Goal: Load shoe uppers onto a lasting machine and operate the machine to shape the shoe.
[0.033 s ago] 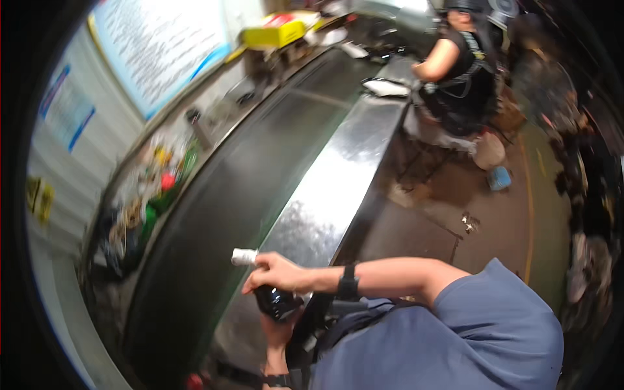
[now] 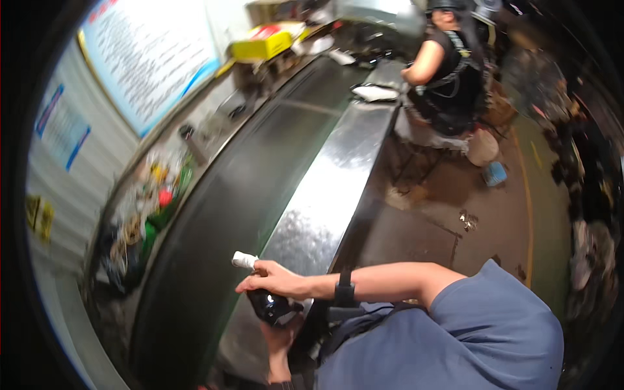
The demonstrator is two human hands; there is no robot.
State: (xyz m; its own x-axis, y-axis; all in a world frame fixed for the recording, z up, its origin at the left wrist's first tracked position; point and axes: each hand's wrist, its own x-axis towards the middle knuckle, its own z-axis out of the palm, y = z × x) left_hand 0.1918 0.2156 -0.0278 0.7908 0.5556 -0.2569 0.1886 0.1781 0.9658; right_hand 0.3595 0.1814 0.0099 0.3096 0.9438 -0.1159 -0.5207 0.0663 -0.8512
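A glossy black rounded object (image 2: 275, 311) is held over the near end of the shiny metal ledge (image 2: 322, 195); its exact kind cannot be made out. My right hand (image 2: 276, 281) comes across from the right and is closed over its upper part, with a dark band on the wrist. From below, my left hand (image 2: 279, 338) grips its underside, fingers partly hidden behind it. A white cylindrical piece (image 2: 244, 260) sticks out beyond my right hand's fingers, over the dark belt; whether it belongs to the black object is unclear.
Left of the ledge runs a long dark conveyor belt (image 2: 240, 156). A trough of mixed plastic scraps (image 2: 140, 218) lies along its outer side. White packets (image 2: 377, 93) rest at the far end, where a co-worker (image 2: 448, 78) sits. A yellow box (image 2: 262, 45) stands by the wall.
The view has shifted slightly, so the far surroundings sit a little further left. Both hands keep their grip; the black object and white piece are tilted slightly differently.
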